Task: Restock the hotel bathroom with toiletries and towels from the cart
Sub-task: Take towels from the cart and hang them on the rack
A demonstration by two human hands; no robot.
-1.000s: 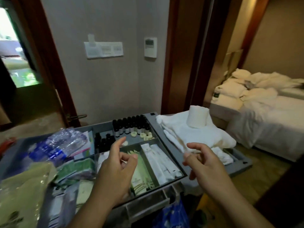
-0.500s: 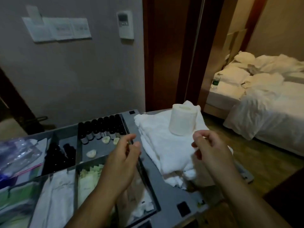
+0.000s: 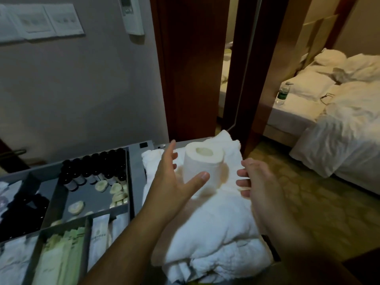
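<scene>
A white toilet paper roll [image 3: 202, 161] stands upright on a stack of folded white towels [image 3: 213, 227] at the right end of the grey cart tray [image 3: 135, 182]. My left hand [image 3: 174, 182] is spread open just left of the roll, its thumb in front of the roll's lower part and its fingers behind the left side, with no firm grip showing. My right hand [image 3: 255, 182] hovers open over the towels to the right of the roll, fingers loosely bent and apart from it.
The tray's compartments hold small dark bottles [image 3: 94, 167], round pale soaps [image 3: 115, 192] and white and green sachets [image 3: 67, 254]. Behind stand a grey wall and a dark wooden door frame [image 3: 244, 79]. An unmade bed [image 3: 339, 120] with a water bottle [image 3: 282, 95] lies to the right.
Both hands have moved forward and right, from over the sachet compartments to either side of the toilet paper roll. The view has swung right and closer to the towels.
</scene>
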